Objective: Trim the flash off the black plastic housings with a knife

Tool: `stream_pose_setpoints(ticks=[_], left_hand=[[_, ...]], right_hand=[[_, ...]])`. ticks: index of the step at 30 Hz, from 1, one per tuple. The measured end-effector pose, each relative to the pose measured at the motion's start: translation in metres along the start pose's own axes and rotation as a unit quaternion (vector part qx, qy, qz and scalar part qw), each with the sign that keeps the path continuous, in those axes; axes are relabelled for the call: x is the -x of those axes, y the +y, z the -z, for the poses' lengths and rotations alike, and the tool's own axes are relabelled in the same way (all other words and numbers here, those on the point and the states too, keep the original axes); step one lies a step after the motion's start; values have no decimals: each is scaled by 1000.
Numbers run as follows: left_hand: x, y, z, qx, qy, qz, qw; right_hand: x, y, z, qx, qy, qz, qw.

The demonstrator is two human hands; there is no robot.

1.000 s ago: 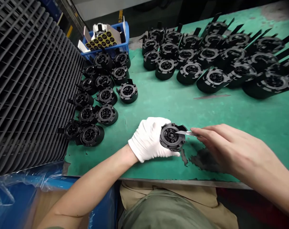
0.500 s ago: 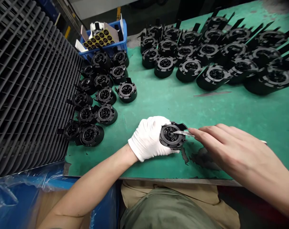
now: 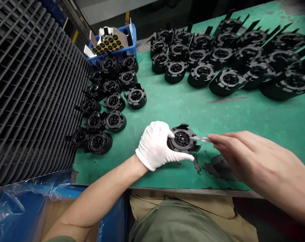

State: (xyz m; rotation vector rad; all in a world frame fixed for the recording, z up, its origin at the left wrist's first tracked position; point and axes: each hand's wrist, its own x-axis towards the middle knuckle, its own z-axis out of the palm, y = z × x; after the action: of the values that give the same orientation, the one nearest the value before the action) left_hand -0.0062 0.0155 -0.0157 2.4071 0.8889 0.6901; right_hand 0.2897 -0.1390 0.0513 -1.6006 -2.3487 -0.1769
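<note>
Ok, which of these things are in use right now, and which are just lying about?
In use: left hand, black round part, right hand, thin blade.
Lying about: left cluster of parts, back rows of parts, blue bin, slatted rack.

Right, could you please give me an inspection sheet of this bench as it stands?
Surface: green mat, with a dark worn patch near the front edge.
Job's things: black round part on the mat; thin metal blade, tip on the part's face.
Clutter: cluster of black parts at left; rows of tabbed parts at the back; blue bin with a yellow sheet; loose sliver.
Hands: left hand, white-gloved, grips the part; right hand, bare, pinches the blade.
Cables: nothing seen.
Surroundings: grey slatted panel at left; blue plastic-lined box below.
</note>
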Motion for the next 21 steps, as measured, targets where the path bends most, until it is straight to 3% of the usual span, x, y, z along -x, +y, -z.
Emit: stream_pose_setpoints(ticks=[5, 8, 12, 17, 21], left_hand=[[2, -7, -5, 28, 36, -50, 998], [-4, -10, -7, 77, -9, -87, 993], [-7, -10, -6, 84, -75, -77, 991], [-7, -9, -5, 92, -73, -82, 990], [-8, -6, -4, 83, -75, -75, 991]], right_hand=[[-9, 10, -15, 9, -7, 23, 1000], [-14, 15, -16, -6, -23, 4, 1000], [-12, 20, -17, -31, -29, -2, 999], [-6, 14, -19, -19, -27, 5, 999], [-10, 2, -5, 12, -50, 24, 998]])
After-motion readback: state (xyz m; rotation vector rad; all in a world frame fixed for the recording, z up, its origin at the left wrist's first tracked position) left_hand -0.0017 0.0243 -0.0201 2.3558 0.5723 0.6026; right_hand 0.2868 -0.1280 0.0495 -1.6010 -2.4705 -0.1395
